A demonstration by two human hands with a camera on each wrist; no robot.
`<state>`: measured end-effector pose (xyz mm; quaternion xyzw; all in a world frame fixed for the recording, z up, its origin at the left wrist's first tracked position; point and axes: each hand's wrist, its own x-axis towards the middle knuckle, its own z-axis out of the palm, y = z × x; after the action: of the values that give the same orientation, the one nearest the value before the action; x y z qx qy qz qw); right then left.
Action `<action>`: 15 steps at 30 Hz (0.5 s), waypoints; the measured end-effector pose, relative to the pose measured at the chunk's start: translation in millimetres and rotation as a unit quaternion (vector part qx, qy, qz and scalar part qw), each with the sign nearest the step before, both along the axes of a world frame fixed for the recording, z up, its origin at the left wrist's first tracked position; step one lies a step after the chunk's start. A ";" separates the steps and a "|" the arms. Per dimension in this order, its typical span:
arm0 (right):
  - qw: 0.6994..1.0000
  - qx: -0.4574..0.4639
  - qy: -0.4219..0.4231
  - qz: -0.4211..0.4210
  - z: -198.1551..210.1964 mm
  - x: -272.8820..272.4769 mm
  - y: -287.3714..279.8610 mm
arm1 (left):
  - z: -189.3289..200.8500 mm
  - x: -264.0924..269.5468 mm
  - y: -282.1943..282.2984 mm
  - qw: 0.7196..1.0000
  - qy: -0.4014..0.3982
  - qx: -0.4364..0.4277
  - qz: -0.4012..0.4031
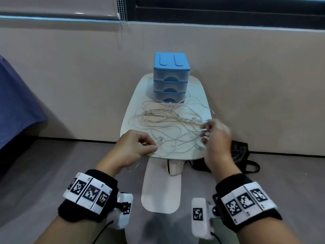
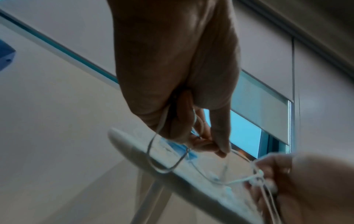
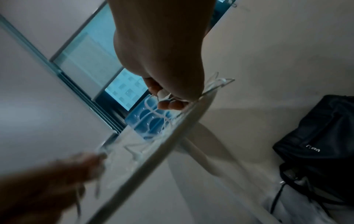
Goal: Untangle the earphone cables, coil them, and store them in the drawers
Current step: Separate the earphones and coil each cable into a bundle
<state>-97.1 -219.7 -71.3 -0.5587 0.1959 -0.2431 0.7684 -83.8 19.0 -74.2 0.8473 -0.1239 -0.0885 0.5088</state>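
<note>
A tangle of white earphone cables (image 1: 168, 124) lies spread over a small white table (image 1: 133, 95). Behind it stands a blue unit of three drawers (image 1: 171, 78), all pushed in. My left hand (image 1: 139, 147) is at the table's near left edge and pinches a cable strand (image 2: 201, 130) between thumb and fingers; a loop hangs below it. My right hand (image 1: 211, 134) is at the near right edge, fingers curled round an earbud (image 3: 161, 93) and several strands. In the right wrist view the blue drawers (image 3: 149, 118) show beyond the fingers.
A black bag (image 1: 241, 152) lies on the floor to the right of the table, also seen as the black bag (image 3: 316, 136). The table's white foot (image 1: 161, 191) stretches toward me. A blue cloth (image 1: 15, 103) hangs at the left. The wall is close behind the drawers.
</note>
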 end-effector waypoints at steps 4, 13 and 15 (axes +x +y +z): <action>0.988 -0.128 0.044 0.068 -18.1 -3.5 20.8 | 30.1 -10.2 -7.8 0.995 0.023 -0.071 -0.070; 0.999 -0.015 0.043 0.013 -19.6 -5.4 -3.7 | 58.2 -16.6 23.6 0.825 0.159 -0.541 -0.040; 0.999 -0.008 0.036 0.013 -17.5 -9.0 -4.8 | 49.7 -19.2 26.2 0.828 0.141 -0.542 -0.016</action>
<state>-106.1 -224.5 -88.8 -0.5755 0.2139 -0.2145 0.7596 -103.1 45.2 -24.5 0.4114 -0.0921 -0.1336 0.8969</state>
